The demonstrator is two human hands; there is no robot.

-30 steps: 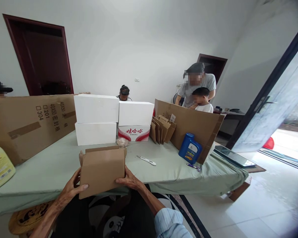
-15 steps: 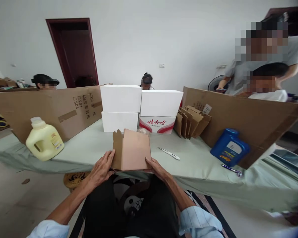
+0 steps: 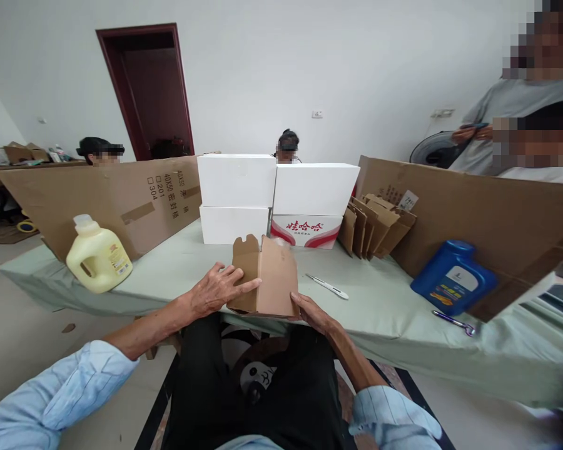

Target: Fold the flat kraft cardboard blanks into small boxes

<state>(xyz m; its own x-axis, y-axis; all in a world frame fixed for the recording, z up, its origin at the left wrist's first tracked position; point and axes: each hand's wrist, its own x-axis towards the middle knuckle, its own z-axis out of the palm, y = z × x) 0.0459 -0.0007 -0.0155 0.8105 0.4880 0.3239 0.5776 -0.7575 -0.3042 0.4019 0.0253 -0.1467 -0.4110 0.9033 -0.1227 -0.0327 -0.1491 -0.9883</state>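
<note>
A small brown cardboard box (image 3: 278,278) stands at the table's front edge, with a notched flap (image 3: 246,257) folded out on its left. My left hand (image 3: 214,289) has its fingers spread over that flap, the index finger reaching across to the fold. At the lower right side of the box, my right hand (image 3: 315,312) grips it, fingertips on the edge. The underside of the box is hidden. A white craft knife (image 3: 327,286) lies on the cloth to the right of the box.
White boxes (image 3: 237,181) are stacked behind, with folded cardboard pieces (image 3: 373,225) beside them. Cardboard panels (image 3: 136,194) flank the table (image 3: 178,275). A yellow jug (image 3: 98,256) stands left; a blue bottle (image 3: 453,278) and a purple-handled tool (image 3: 453,322) are right. Other people sit or stand beyond.
My left hand has shifted from the box's left edge onto the flap, its fingers now spread across it. The box is turned and tilted slightly. My right hand stays on its right side.
</note>
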